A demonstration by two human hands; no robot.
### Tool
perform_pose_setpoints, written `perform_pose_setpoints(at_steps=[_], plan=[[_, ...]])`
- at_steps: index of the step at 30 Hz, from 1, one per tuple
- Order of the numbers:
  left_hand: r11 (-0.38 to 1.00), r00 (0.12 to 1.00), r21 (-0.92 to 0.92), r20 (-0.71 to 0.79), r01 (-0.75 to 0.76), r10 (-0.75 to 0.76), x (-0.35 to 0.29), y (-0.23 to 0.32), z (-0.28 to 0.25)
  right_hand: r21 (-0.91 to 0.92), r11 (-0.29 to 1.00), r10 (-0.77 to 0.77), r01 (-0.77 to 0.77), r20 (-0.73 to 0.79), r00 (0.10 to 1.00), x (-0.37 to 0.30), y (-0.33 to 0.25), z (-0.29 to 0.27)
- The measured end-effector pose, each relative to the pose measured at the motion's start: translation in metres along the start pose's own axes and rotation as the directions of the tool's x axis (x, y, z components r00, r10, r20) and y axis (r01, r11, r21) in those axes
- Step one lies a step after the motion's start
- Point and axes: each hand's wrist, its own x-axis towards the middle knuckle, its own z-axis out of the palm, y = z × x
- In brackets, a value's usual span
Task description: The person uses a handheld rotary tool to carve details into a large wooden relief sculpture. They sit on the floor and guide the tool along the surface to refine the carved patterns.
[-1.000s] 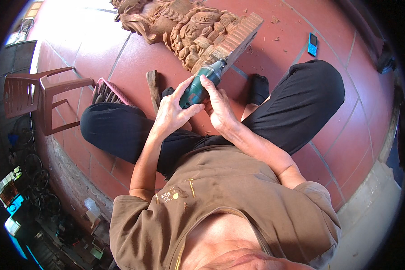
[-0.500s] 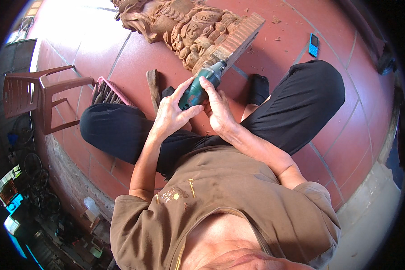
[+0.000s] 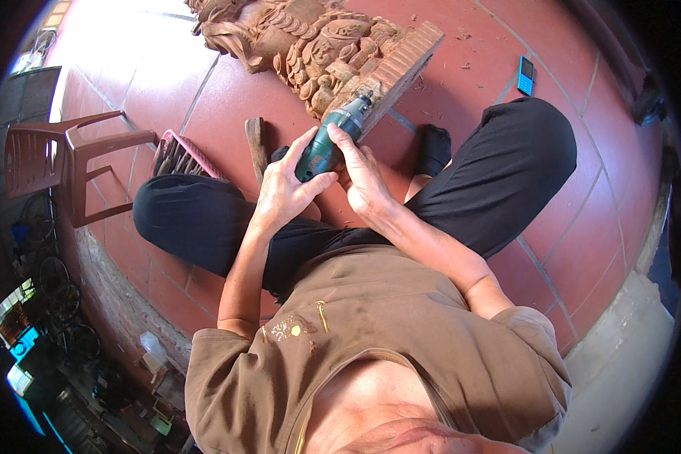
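Observation:
Between both hands I hold a green die grinder (image 3: 324, 150) with a grey metal nose that points up and to the right. My left hand (image 3: 286, 181) grips the rear of its body, thumb underneath. My right hand (image 3: 363, 175) wraps its other side, the thumb lying along the top. The nose is beside the base of a brown carved wooden figure (image 3: 333, 53), which lies on its side in front of me. Whether the tip touches the wood I cannot tell.
A wooden mallet-like piece (image 3: 256, 147) lies left of my hands. Beside it stands a pink basket (image 3: 191, 155) of dark tools. A brown plastic chair (image 3: 91, 155) is further left. A blue phone (image 3: 526, 76) and wood shavings lie on the red tiles (image 3: 583, 219).
The die grinder and both hands have shifted slightly left and toward me. More of the grinder's nose now shows against the carving's base.

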Motion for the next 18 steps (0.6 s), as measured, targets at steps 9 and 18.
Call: perform_pose_setpoints(at_steps=[9,18], plan=[[0.999,0.998,-0.015,0.059,0.029,-0.028,0.001,0.009,-0.003,0.025,1.0,-0.006,0.006,0.008,1.0,-0.01,-0.004,0.0],[1.0,1.0,-0.001,0.015,0.009,-0.009,0.0,0.001,0.0,0.023,0.999,0.026,-0.027,0.017,1.0,-0.004,-0.003,0.0]])
